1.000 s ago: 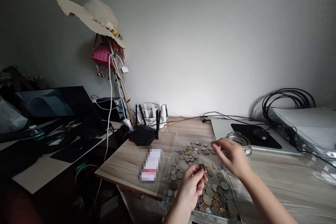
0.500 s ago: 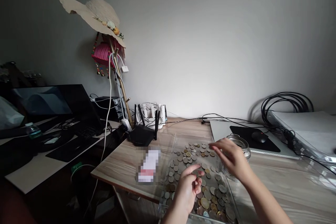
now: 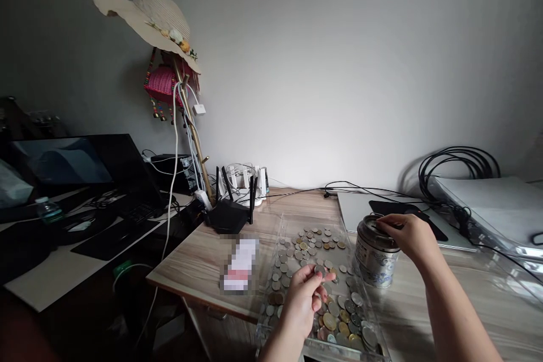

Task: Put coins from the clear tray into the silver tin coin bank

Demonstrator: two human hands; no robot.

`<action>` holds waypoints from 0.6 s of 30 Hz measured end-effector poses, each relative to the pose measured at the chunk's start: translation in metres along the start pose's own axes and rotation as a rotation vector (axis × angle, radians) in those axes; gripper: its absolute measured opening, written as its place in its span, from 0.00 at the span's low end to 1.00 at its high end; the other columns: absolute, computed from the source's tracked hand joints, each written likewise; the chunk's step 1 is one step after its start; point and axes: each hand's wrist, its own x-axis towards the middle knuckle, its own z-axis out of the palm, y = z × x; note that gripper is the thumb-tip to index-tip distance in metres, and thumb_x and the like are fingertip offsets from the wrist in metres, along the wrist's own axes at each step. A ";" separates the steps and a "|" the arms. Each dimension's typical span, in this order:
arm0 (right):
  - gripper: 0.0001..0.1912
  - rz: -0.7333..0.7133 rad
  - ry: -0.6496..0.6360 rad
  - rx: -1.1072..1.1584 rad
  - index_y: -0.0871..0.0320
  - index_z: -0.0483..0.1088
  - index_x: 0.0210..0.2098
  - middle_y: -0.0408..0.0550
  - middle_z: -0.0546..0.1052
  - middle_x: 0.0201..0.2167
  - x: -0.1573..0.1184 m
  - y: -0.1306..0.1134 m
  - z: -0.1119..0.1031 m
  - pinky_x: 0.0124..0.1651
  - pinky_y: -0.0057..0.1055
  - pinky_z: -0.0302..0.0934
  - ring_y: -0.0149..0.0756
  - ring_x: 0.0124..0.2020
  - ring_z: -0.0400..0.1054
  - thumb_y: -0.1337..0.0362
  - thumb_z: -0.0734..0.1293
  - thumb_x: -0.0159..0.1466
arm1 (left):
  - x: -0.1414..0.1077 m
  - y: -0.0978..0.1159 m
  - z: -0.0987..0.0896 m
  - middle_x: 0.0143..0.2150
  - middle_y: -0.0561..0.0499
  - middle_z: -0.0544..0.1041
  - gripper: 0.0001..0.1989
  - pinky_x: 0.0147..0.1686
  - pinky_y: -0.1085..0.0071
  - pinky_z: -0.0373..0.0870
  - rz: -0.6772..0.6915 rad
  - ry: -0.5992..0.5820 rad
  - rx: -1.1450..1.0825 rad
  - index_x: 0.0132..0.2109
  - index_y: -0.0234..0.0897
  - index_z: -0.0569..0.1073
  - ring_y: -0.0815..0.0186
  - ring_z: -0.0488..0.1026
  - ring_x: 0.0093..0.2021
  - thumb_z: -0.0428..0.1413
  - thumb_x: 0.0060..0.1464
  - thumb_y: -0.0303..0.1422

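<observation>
A clear tray (image 3: 285, 227) on the wooden desk holds several loose coins (image 3: 337, 312), silver and brass. My left hand (image 3: 302, 301) hovers over the tray's near half and pinches a coin (image 3: 319, 270) between thumb and fingers. My right hand (image 3: 410, 236) has its fingers at the top rim of a glass jar (image 3: 373, 253) that stands just right of the tray. Whether the right fingers hold a coin is hidden.
A black router (image 3: 231, 213) and a blurred card (image 3: 240, 264) lie left of the tray. Behind the jar sit a mouse pad (image 3: 407, 212), coiled black cables (image 3: 453, 164) and a clear box (image 3: 496, 209). A hat stand (image 3: 186, 107) rises at the desk's back left; a laptop (image 3: 85, 167) is on the lower table.
My right hand moved right from above the tray's coins to the jar's rim. My left hand stayed over the tray with its coin.
</observation>
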 end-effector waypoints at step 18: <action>0.14 -0.567 -0.528 0.291 0.57 0.70 0.31 0.45 0.73 0.26 -0.069 -0.113 0.040 0.29 0.25 0.56 0.30 0.27 0.65 0.58 0.56 0.60 | 0.003 -0.001 0.002 0.18 0.61 0.60 0.16 0.14 0.78 0.32 -0.073 0.035 -0.023 0.28 0.36 0.60 0.82 0.45 0.13 0.58 0.38 0.40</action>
